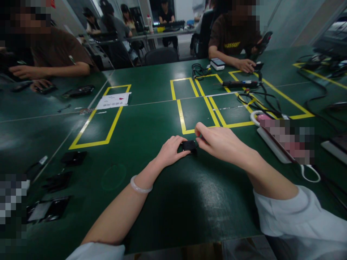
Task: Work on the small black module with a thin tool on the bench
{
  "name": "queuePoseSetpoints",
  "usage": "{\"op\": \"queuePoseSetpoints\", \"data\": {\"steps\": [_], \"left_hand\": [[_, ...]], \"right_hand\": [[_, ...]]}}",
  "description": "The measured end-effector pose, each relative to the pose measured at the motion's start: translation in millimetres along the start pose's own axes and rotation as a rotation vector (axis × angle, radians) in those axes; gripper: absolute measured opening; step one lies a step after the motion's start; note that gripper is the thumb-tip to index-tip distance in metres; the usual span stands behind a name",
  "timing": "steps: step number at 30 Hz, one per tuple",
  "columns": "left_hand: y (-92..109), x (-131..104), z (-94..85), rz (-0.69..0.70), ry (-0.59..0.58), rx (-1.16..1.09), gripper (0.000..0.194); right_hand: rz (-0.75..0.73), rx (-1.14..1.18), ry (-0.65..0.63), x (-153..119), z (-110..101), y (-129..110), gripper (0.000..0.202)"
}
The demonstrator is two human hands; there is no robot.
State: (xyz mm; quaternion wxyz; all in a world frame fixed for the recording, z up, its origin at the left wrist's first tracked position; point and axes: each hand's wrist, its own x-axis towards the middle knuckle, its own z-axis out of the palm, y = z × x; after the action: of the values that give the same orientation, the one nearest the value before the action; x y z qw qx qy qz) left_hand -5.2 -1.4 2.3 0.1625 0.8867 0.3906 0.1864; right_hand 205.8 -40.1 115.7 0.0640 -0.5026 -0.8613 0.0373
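A small black box-shaped part (189, 146) rests on the green table (151, 122) in front of me. My left hand (171, 150) grips it from the left, thumb along the near side and fingers along the far side. At its right end is my right hand (217, 142), with thumb and index finger curled toward each other. Whatever lies between those fingertips is too small and dark to make out. A pale bangle (141, 185) circles my left wrist.
Black parts (73, 157) and a black plastic pouch (48, 208) lie at left. A paper sheet (114, 100) sits across yellow tape. To the right are a phone (284, 141) with a strap, a black pen-shaped tool (240, 84) and cables. Two co-workers sit opposite.
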Motion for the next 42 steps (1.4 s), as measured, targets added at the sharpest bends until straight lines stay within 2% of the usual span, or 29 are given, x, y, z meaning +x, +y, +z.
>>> {"op": "queuePoseSetpoints", "data": {"steps": [5,14,19,29,34,42], "left_hand": [[-0.5,-0.6,0.3,-0.009,-0.004,-0.002,0.036],[-1.1,-0.3,1.6,0.005,0.003,-0.003,0.035],[-1.0,-0.3,0.6,-0.003,0.001,-0.008,0.036],[-0.1,-0.3,0.2,-0.009,0.001,-0.006,0.036],[0.1,0.0,-0.2,-0.001,0.003,-0.007,0.036],[-1.8,-0.7,1.2,-0.014,-0.006,-0.017,0.037]], "right_hand": [[0.041,-0.085,-0.037,2.4,1.3,-1.0,0.024],[0.005,-0.01,0.005,-0.2,0.5,-0.2,0.017],[0.042,-0.058,-0.023,3.2,2.1,-1.6,0.028],[-0.012,0.002,0.004,0.2,1.2,-1.6,0.017],[0.03,-0.056,-0.02,1.5,1.8,-2.4,0.026],[-0.007,-0.005,-0.008,1.3,2.2,-0.4,0.018]]}}
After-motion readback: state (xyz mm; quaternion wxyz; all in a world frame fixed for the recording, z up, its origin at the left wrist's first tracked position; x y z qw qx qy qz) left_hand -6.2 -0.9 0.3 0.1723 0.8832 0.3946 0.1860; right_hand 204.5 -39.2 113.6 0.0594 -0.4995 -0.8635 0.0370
